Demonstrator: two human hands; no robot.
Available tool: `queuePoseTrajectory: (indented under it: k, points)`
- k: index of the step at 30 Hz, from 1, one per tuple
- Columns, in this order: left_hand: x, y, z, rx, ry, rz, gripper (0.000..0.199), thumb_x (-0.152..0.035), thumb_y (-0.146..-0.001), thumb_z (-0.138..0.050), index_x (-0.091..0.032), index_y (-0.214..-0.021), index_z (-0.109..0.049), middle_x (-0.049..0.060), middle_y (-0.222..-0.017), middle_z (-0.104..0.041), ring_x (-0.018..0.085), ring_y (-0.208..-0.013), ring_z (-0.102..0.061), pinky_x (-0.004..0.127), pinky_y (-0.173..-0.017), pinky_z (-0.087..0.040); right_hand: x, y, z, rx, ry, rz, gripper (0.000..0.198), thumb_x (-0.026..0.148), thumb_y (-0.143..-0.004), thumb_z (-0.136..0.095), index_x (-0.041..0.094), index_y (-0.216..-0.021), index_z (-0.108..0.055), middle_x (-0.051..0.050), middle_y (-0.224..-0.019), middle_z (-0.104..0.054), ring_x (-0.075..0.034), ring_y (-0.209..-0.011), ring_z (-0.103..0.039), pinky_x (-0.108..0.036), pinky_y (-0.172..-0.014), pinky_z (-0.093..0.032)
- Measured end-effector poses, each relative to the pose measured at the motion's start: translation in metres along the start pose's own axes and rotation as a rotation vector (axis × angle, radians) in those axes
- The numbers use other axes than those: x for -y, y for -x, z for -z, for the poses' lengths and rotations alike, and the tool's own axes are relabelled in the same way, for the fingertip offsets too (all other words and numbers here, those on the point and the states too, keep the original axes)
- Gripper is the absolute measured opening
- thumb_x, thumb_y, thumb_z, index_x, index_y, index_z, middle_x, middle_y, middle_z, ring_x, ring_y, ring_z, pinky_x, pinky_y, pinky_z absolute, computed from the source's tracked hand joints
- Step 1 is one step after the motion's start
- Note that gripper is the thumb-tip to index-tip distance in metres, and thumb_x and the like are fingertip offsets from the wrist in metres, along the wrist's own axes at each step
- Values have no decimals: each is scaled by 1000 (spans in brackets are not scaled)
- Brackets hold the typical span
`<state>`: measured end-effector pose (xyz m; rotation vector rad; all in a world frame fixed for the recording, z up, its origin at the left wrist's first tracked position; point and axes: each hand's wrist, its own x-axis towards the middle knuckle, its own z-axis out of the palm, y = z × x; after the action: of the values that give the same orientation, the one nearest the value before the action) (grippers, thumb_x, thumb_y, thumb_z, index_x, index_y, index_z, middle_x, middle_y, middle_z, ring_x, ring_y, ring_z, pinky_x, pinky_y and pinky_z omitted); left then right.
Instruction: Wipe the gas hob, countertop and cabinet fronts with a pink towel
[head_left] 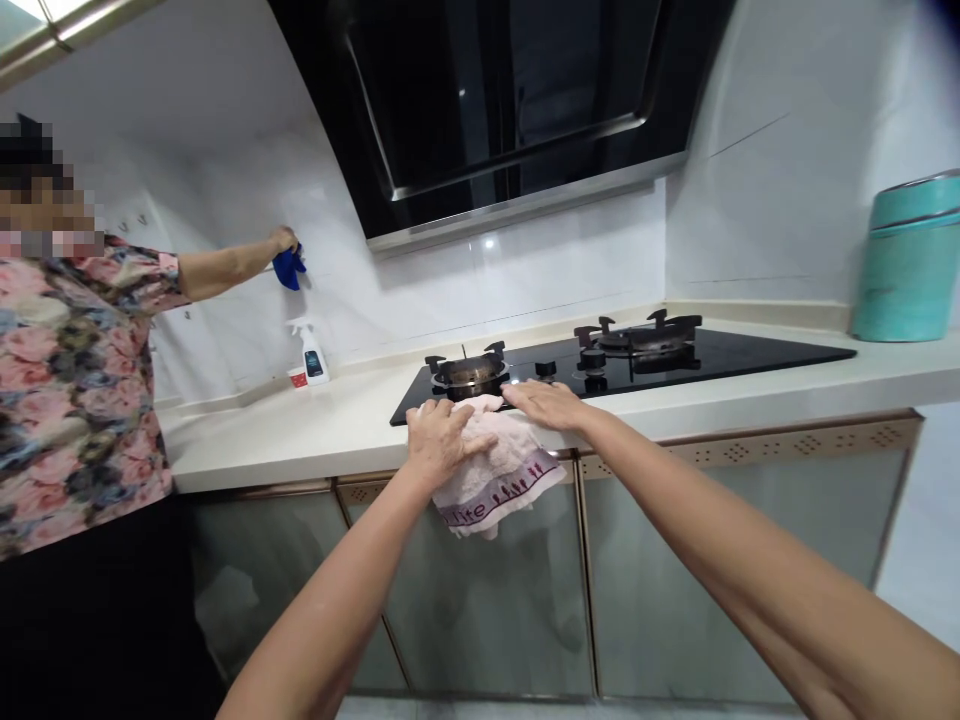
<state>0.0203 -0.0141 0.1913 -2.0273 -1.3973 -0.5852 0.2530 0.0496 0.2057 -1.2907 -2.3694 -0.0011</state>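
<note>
One pink towel [499, 465] overhangs the worktop [345, 440] before the black hob [720, 355]. I see the left hand [441, 440] spread on it, the right hand [547, 405] open, flat at its top; handling looks underway; how much remains, I cannot tell.

- Towel [512, 455]: pale pink, its purple band bearing darker sprigs and lettering
- Cooktop [757, 352]: black
- Countertop [255, 435]: off-white
- Co-worker's top [79, 390]: floral in pink, cream and dark grey
- Cloth [288, 268]: deep blue
- Canister [904, 270]: turquoise
- Spray bottle [315, 362]: white, dark label
- Cup [298, 378]: red and white, its pattern too small to tell
</note>
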Motion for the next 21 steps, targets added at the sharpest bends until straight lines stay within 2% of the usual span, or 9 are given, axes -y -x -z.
queuePoseTrajectory:
  k: [3, 6, 9, 12, 15, 18, 21]
  points:
    - [20, 9, -1, 8, 0, -21, 66, -81, -85, -53, -32, -127, -70, 11, -120, -70, 32, -114, -54, 46, -92, -33, -6, -3, 0, 9, -13, -75, 76, 64, -100, -7, 30, -155, -48, -4, -164, -39, -33, -152, -36, -65, -119, -33]
    - [52, 25, 2, -1, -24, 41, 63, -78, -85, -58, -33, -128, -70, 10, -125, -70, 32, -118, -54, 45, -96, -34, -12, -4, 2, 36, -14, -70, 75, 66, -99, -11, 32, -149, -55, -5, -158, -49, -34, -148, -43, -65, -118, -36]
    - [94, 47, 9, -11, -49, 124, 60, -73, -84, -63, -33, -128, -71, 10, -129, -69, 32, -122, -53, 45, -99, -35, -17, -1, 6, 90, 18, -48, 73, 71, -97, -19, 34, -148, -57, -4, -158, -50, -35, -149, -40, -67, -119, -33]
    - [142, 68, 16, -14, -81, 210, 54, -67, -85, -67, -34, -129, -71, 10, -132, -68, 33, -126, -52, 47, -105, -34, -19, 3, 12, 167, 78, -39, 76, 72, -96, -19, 34, -156, -46, -3, -166, -37, -32, -156, -28, -66, -123, -25]
    - [183, 83, 22, 13, -113, 324, 51, -61, -87, -66, -35, -131, -70, 11, -139, -63, 35, -133, -46, 51, -110, -32, -18, 6, 16, 198, 92, -45, 77, 71, -96, -19, 33, -159, -41, -3, -168, -33, -32, -157, -25, -66, -123, -23]
    - [200, 93, 27, 61, -107, 428, 54, -60, -88, -64, -33, -134, -69, 13, -144, -57, 36, -136, -40, 52, -111, -33, -22, 8, 8, 167, 76, -63, 81, 74, -93, -18, 32, -157, -45, -6, -166, -36, -34, -156, -27, -64, -122, -24]
    - [196, 99, 28, 95, -44, 471, 53, -61, -92, -59, -34, -137, -66, 10, -141, -56, 32, -135, -40, 48, -113, -33, -44, 4, -11, 46, 30, -103, 92, 83, -87, -15, 30, -149, -56, -11, -161, -43, -32, -152, -35, -58, -114, -29]
